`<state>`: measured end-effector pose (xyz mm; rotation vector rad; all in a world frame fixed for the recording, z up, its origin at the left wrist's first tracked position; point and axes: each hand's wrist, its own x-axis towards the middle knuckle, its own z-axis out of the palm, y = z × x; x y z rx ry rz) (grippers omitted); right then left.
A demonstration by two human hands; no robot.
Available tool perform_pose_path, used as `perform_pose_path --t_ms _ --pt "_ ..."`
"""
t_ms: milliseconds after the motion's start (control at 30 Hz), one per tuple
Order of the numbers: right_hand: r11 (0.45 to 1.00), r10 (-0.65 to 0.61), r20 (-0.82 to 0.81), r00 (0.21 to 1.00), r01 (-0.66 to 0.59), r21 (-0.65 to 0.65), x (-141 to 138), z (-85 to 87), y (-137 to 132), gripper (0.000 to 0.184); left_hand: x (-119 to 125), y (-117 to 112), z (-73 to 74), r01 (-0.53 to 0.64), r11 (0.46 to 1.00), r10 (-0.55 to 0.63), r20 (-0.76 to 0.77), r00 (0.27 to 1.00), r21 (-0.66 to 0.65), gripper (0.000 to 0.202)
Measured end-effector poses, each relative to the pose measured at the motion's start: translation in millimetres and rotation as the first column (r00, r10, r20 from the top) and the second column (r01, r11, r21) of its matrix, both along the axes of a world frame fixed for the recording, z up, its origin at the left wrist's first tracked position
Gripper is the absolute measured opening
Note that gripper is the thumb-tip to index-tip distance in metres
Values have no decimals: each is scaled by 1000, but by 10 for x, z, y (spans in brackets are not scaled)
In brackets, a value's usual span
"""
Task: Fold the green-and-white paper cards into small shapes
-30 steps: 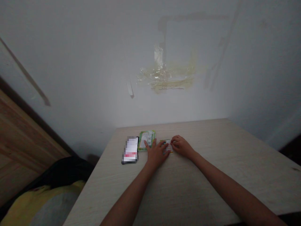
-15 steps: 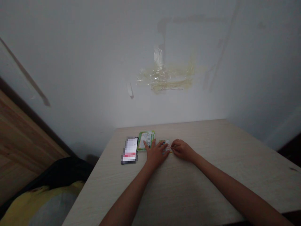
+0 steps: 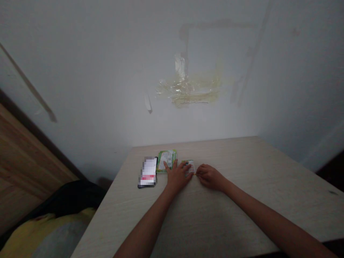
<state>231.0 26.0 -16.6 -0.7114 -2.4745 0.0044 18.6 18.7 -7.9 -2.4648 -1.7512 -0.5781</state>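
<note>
My left hand [image 3: 177, 178] lies flat with fingers spread, several fingertips pressing on a small, flat, printed packet [image 3: 190, 165]. Its thumb and a finger reach over the lower edge of a larger green-and-white printed pack [image 3: 167, 160] to the left. At the small packet's lower right corner, my right hand [image 3: 210, 177] is closed in a pinch. The fingertips meet that corner, and the exact grip is too small to make out clearly. Part of the small packet is hidden under my left fingers.
A phone [image 3: 148, 172] with a lit, blurred screen lies left of the green pack on the pale wooden table [image 3: 242, 157]. The wall [image 3: 107, 71] behind bears peeling clear tape [image 3: 185, 87]. Yellow and grey cloth [image 3: 53, 233] sits below the table's left edge.
My right hand has slid slightly down along the small packet's right side to its lower corner, still pinched. My left hand stays in place.
</note>
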Motion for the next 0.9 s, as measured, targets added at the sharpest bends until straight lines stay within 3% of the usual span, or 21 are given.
perform_pose_path --t_ms 333,533,667,767,900 --pt "989 -85 -91 992 73 -128 49 -15 -5 21 12 -48 56 9 1000 -9 -6 1000 7 37" --pt "945 -217 -155 964 167 -282 87 -49 30 30 -4 -41 40 26 1000 -26 11 1000 9 38" --pt "915 -276 -124 953 222 -338 51 -56 1 23 -8 -32 23 38 999 -39 30 999 16 38" --pt "905 -303 -99 948 254 -341 42 -64 -15 20 -3 -34 26 24 1000 -24 37 999 3 38" --pt "928 -292 -40 955 273 -254 37 -62 -21 16 -1 -31 32 25 1000 -25 44 999 -7 38"
